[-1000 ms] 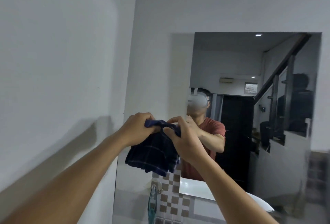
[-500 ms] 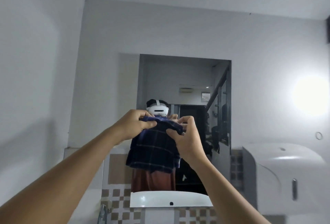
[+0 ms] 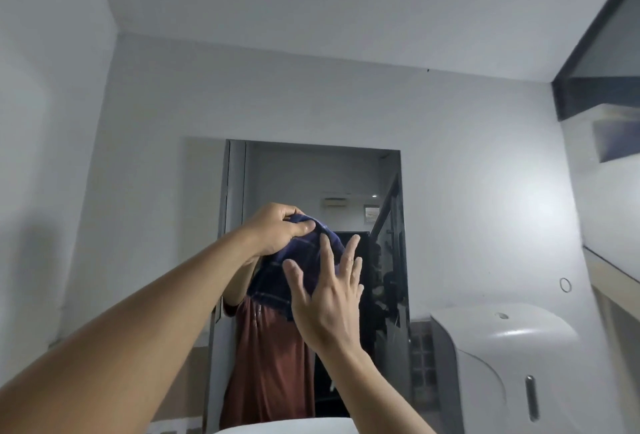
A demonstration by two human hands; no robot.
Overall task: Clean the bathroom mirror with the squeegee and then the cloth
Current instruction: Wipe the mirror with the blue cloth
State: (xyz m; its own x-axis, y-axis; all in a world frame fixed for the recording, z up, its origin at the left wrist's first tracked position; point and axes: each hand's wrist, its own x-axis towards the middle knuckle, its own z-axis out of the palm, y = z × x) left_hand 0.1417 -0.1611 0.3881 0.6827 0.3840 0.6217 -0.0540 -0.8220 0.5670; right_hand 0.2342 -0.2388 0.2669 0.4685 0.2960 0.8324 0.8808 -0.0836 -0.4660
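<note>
A dark blue checked cloth (image 3: 292, 267) hangs in front of the wall mirror (image 3: 311, 184). My left hand (image 3: 277, 231) pinches the cloth's top edge at about mid-height of the glass. My right hand (image 3: 323, 298) lies flat against the cloth with fingers spread, just below and right of the left hand. The mirror reflects a person in a red shirt behind the cloth. No squeegee is in view.
A white wall dispenser (image 3: 502, 364) hangs right of the mirror. The rim of a white basin (image 3: 284, 426) shows at the bottom edge. A dark beam (image 3: 595, 49) crosses the upper right. Plain white walls stand to the left and above.
My right hand has let go of the cloth's edge and spread flat on it. The left hand keeps its pinch. The view has tilted up, with the mirror now lower in frame.
</note>
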